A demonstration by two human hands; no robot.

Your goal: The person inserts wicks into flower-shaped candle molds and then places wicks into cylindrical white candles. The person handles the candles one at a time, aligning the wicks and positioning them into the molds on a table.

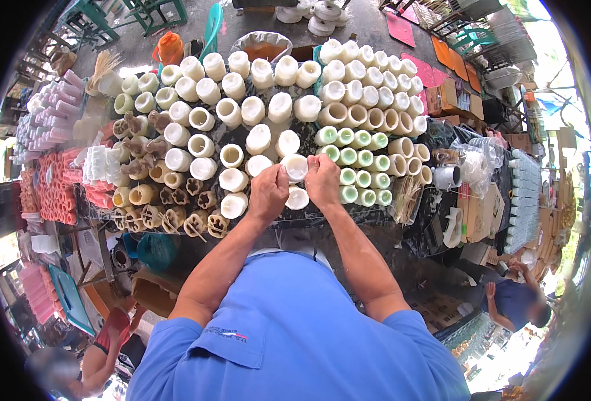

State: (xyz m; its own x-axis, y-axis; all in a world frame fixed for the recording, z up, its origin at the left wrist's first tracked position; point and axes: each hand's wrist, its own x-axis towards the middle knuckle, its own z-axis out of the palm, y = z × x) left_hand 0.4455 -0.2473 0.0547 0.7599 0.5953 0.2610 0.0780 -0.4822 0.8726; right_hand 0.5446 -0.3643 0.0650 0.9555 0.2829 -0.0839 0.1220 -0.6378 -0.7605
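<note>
Between my two hands is a white wax candle (295,168), round and with a pale top. My left hand (269,192) is closed on its left side, thumb near the rim. At its right side my right hand (323,180) is closed too, fingers bent against the wax. Another white candle (297,198) stands just below it, near the table's front edge. More white candles (257,138) stand in loose rows to the left and beyond. Close to my right hand are rows of small candles with green insides (347,156).
Brown flower-shaped wax pieces (196,223) line the front edge at left, with pink pieces (56,190) farther out. Hollow cream cylinders (398,164) and a bundle of thin sticks (408,200) are at right. Two people sit low behind me, one (102,354) left, one (514,302) right.
</note>
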